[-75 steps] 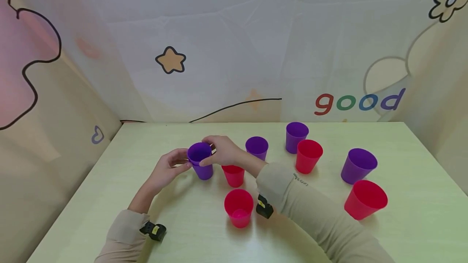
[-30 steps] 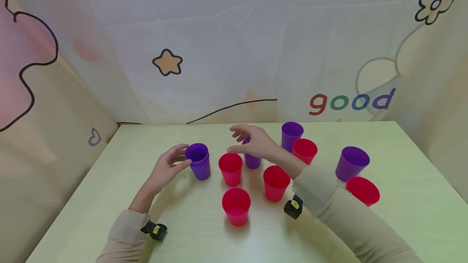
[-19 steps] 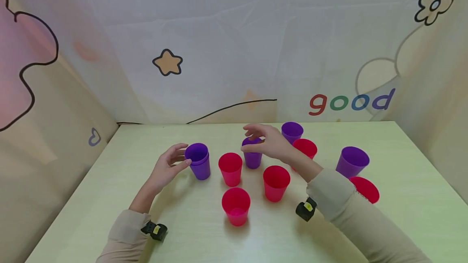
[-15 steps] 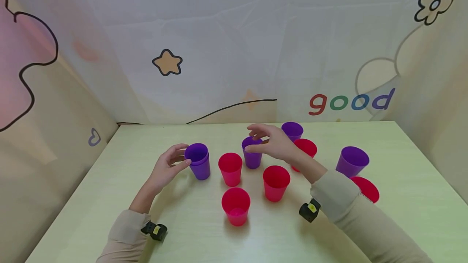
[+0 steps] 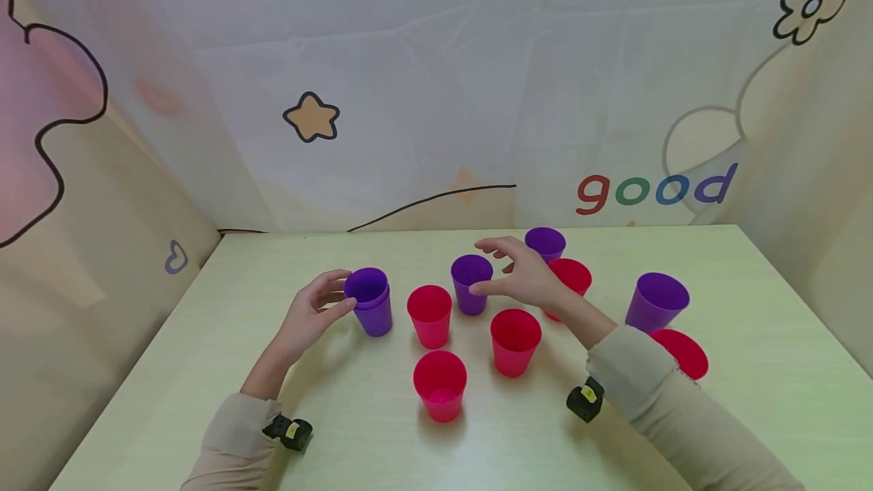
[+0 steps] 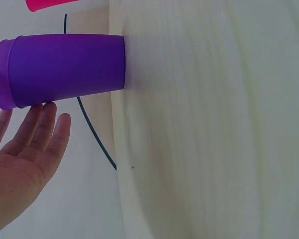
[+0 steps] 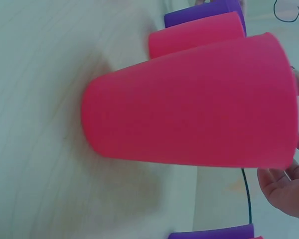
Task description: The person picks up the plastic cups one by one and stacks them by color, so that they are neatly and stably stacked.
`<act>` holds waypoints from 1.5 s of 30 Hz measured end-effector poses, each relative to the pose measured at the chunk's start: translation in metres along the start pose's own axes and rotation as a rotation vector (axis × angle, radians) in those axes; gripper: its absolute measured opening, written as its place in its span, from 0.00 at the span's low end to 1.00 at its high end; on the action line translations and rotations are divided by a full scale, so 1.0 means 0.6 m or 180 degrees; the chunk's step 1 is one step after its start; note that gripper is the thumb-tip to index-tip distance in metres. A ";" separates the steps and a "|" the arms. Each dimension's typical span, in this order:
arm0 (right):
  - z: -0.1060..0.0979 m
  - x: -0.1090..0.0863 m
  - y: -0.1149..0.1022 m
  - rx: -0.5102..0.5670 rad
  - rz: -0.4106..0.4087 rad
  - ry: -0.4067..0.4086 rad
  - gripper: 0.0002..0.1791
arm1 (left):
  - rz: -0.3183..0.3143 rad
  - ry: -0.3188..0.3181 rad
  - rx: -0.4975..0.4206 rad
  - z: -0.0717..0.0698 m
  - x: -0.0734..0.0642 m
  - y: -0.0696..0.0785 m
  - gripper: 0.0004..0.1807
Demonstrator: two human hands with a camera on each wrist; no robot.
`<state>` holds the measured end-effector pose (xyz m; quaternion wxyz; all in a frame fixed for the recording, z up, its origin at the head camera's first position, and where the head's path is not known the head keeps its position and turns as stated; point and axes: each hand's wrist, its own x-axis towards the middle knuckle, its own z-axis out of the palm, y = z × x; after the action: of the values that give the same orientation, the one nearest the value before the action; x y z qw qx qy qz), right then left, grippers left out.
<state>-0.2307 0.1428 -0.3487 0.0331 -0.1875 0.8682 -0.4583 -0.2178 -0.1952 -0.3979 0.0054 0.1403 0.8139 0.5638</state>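
"So, what's new?"
"The right hand [image 5: 524,275] has drawn right, fingers wide, by the single purple cup [image 5: 466,297] mid-frame."
"And the left hand [image 5: 312,317]?"
"Holding the nested purple cups [image 5: 375,317] left of centre; that stack has likely begun, I'd judge."

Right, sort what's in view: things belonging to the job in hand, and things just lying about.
In the job, it seems:
nested purple cups, touched by the left hand
middle purple cup, at the right hand, contact unclear

Apparently just standing about:
five red cups
back purple cup
rightmost purple cup
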 end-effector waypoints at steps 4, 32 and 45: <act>0.003 0.005 0.014 0.0085 0.0022 -0.0033 0.39 | -0.0006 0.0005 -0.0008 0.000 0.000 0.000 0.26; 0.035 0.029 0.084 0.0878 0.0293 -0.0153 0.40 | -0.0053 0.0043 -0.0008 -0.001 -0.001 -0.001 0.25; 0.043 0.031 0.089 0.0894 0.0150 -0.0043 0.36 | 0.0044 0.0031 -0.0082 0.000 -0.003 0.000 0.24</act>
<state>-0.2579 0.1431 -0.4050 0.0756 -0.1637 0.7994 -0.5731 -0.2160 -0.1958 -0.3980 -0.0007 0.1432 0.8056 0.5749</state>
